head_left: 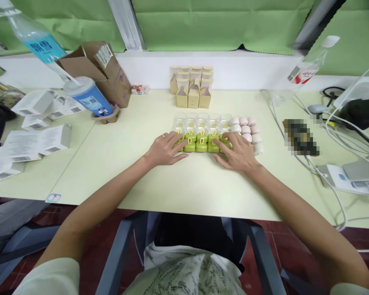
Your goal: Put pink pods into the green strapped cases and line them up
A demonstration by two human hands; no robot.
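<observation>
Two rows of small green rounded cases (202,146) with yellow loops on top sit close together in the middle of the table. My left hand (164,149) lies at the left end of these rows, fingers stretched out and touching the end cases. At the right end, my right hand (241,153) rests with fingers spread over the cases there, partly hiding them. Directly behind stand clear plastic cups (203,119) with yellow bits inside. Several white and pale pink rounded pieces (246,130) are grouped just beyond my right hand.
Open-topped small cardboard boxes (193,88) stand against the wall. To the left are a brown carton (104,73), a blue cup (90,98) in a holder, a tall bottle (38,39) and white boxes (33,141). Cables (332,188) and another bottle (310,67) occupy the right.
</observation>
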